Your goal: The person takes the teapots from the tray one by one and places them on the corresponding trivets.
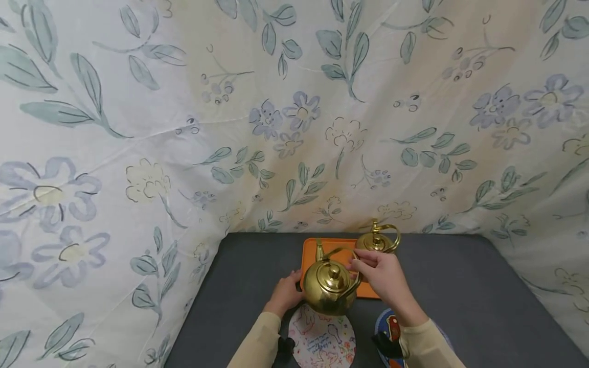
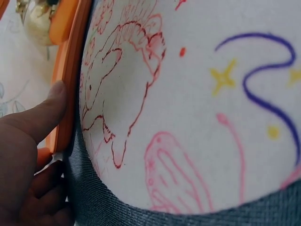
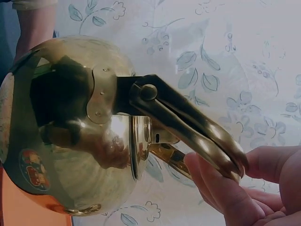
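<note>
Floral cloth (image 1: 345, 179) encloses the dark table (image 1: 460, 286) at the back and sides. Subject item: brass kettle (image 1: 329, 294), at the near edge of the orange tray (image 1: 310, 249), overlapping it in the head view; whether its base bears on anything cannot be told. Its spout (image 1: 319, 250) points away from the person, slightly left. The kettle lies between the two hands. Right hand (image 1: 382, 273): nearer, in contact, pinching the handle (image 3: 197, 134) from the right. Left hand (image 1: 284, 294): grasping the tray's left rim, thumb on it. Second brass kettle (image 1: 375, 242): at the tray's far right corner. White round mat (image 1: 322, 337): nearer the person. Blue mat (image 1: 383, 319): right of that, partly covered by the right forearm.
</note>
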A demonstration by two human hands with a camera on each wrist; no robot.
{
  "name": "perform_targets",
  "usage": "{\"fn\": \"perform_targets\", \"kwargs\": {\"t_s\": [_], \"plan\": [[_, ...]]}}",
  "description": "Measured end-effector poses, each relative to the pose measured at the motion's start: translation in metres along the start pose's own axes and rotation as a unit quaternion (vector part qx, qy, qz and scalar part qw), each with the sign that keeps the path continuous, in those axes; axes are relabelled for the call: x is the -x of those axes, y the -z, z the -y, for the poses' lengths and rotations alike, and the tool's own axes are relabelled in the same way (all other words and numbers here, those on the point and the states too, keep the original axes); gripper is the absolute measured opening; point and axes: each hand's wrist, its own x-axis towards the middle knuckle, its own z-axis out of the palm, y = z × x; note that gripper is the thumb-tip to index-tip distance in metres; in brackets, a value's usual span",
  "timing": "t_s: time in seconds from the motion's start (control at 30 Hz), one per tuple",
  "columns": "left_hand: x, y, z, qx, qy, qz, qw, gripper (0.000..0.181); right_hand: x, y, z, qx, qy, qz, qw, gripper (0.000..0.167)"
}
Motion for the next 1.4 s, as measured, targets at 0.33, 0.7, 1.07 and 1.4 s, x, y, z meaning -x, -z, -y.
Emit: {"fn": "perform_targets", "kwargs": {"t_s": [0.33,0.7,1.07,1.4], "plan": [[-0.003,0.001,-0.001,-0.021,-0.011,0.001,0.9997,0.077,0.013,-0.001,-0.004,0.021,-0.016,0.000,0.9997,0.043],[0.003,0.001,0.001,-0.016,0.015,0.009,0.9997,0.078,0.026,-0.009,-0.010,-0.026,-0.031,-0.001,0.9992,0.044],[0.005,0.004,0.002,-0.003,0.015,0.018,0.9997,0.077,0.031,-0.021,-0.023,-0.050,-0.038,0.019,0.9979,0.044],[0.000,0.006,-0.002,-0.001,0.010,0.021,0.9997,0.072,0.032,-0.027,-0.034,-0.047,-0.027,0.029,0.9981,0.043]]}}
